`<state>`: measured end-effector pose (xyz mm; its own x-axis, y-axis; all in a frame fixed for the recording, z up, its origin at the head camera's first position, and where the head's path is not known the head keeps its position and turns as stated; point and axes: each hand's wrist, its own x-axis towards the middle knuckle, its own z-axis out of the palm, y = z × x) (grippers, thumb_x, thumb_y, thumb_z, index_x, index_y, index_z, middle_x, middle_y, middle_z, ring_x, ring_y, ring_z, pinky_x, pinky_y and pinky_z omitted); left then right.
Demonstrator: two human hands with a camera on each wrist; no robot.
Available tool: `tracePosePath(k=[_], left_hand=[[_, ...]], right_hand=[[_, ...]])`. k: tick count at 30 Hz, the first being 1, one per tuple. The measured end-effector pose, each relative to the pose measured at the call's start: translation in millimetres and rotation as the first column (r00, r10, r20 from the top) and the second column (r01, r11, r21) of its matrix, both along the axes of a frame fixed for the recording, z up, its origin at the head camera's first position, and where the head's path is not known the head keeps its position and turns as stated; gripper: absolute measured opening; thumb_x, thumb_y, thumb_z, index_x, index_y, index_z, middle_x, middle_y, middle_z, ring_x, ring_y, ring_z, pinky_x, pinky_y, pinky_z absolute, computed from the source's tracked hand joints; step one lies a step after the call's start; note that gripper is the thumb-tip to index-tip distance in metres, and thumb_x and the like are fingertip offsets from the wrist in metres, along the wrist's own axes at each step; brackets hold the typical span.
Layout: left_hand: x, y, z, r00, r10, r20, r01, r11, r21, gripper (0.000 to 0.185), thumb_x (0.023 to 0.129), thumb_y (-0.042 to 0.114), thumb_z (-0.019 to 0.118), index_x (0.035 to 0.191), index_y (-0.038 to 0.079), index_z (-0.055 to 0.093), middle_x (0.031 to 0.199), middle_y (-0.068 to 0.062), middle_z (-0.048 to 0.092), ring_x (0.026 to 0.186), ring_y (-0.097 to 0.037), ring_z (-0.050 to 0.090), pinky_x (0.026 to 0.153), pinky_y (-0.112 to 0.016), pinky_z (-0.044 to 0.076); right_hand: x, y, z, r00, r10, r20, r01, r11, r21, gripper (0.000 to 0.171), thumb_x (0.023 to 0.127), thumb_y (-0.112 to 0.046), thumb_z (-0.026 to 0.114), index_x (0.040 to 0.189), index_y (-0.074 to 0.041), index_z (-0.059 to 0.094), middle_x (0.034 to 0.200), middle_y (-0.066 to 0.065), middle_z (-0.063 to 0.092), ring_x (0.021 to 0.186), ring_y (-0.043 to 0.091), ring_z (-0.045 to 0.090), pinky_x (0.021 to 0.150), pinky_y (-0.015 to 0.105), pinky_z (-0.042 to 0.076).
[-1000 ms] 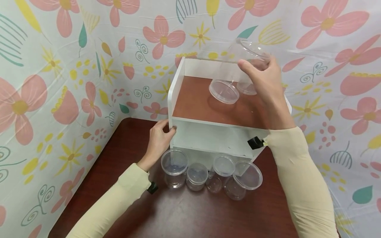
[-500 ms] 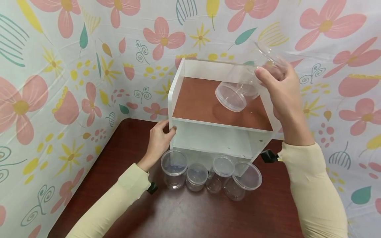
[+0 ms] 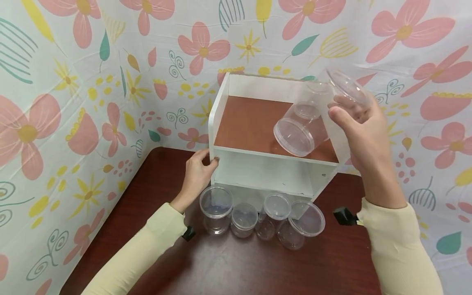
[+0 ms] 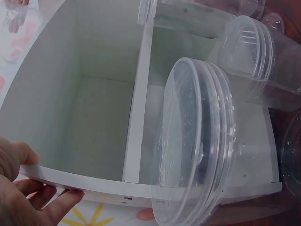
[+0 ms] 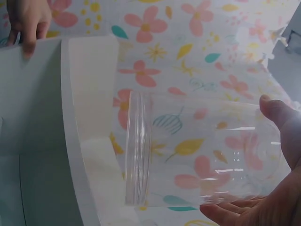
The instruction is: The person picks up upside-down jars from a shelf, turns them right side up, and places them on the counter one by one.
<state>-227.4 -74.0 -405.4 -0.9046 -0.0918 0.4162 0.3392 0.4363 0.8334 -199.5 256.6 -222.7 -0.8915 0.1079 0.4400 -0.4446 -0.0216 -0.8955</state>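
My right hand (image 3: 372, 139) grips a clear plastic jar (image 5: 207, 155) near its base, thumb on one side and fingers on the other. The jar is tilted in the head view, its lidded end pointing down and left above the top of a white shelf unit (image 3: 217, 110). Behind it another clear jar (image 3: 318, 89) appears to stand on the brown top, partly seen through the held one. With thumb and fingers on either face, my left hand (image 3: 199, 172) pinches the unit's left side panel (image 4: 94, 186).
Several lidded clear jars (image 3: 216, 211) stand in a row on the dark red table (image 3: 236, 266), before the unit's lower opening. Open compartments (image 4: 99, 127) face the front. Flower-patterned cloth (image 3: 110, 82) hangs close behind and to the left.
My right hand has moved right and down with the jar, whose lidded end has come toward the top's front edge. The left hand and the jars on the table stay put.
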Motion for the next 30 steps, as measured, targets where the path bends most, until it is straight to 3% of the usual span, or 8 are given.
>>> tracePosePath(k=[8, 21, 26, 30], left_hand=[[-0.4, -1.0, 0.7, 1.0, -0.004, 0.006, 0.004, 1.0, 0.003, 0.029, 0.096, 0.012, 0.071, 0.123, 0.001, 0.073, 0.118, -0.015, 0.069, 0.105, -0.028, 0.065, 0.095, -0.049, 0.051], [-0.5, -0.9, 2.1, 1.0, -0.005, 0.011, 0.005, 1.0, 0.004, 0.027, 0.097, 0.012, 0.071, 0.122, 0.004, 0.074, 0.119, -0.015, 0.07, 0.109, -0.029, 0.065, 0.098, -0.049, 0.05], [0.6, -1.4, 3.5, 1.0, -0.006, 0.019, 0.006, 1.0, -0.001, 0.028, 0.096, 0.013, 0.071, 0.123, 0.004, 0.074, 0.12, -0.015, 0.07, 0.112, -0.028, 0.064, 0.1, -0.049, 0.049], [1.1, -2.5, 4.5, 1.0, -0.013, 0.029, 0.014, 1.0, -0.015, 0.032, 0.096, 0.015, 0.072, 0.126, 0.004, 0.073, 0.124, -0.014, 0.069, 0.117, -0.03, 0.063, 0.102, -0.05, 0.048]], right_hand=[[16.8, 3.8, -10.7, 0.996, 0.049, -0.069, -0.054, 0.996, -0.07, 0.056, 0.09, 0.01, 0.07, 0.142, -0.006, 0.056, 0.127, 0.013, 0.065, 0.117, 0.025, 0.064, 0.094, 0.021, 0.05], [43.1, 14.2, -29.3, 0.97, 0.175, -0.167, -0.199, 0.971, -0.134, 0.061, 0.092, 0.022, 0.054, 0.148, 0.002, 0.045, 0.139, 0.022, 0.06, 0.123, 0.028, 0.063, 0.1, 0.029, 0.052], [48.9, 17.6, -37.6, 0.943, 0.242, -0.229, -0.283, 0.944, -0.168, 0.061, 0.091, 0.022, 0.056, 0.15, 0.008, 0.043, 0.137, 0.027, 0.059, 0.124, 0.035, 0.061, 0.103, 0.034, 0.051], [55.4, 18.1, -43.2, 0.934, 0.258, -0.247, -0.304, 0.937, -0.172, 0.065, 0.09, 0.019, 0.062, 0.151, 0.011, 0.041, 0.136, 0.028, 0.058, 0.125, 0.037, 0.059, 0.105, 0.036, 0.05]])
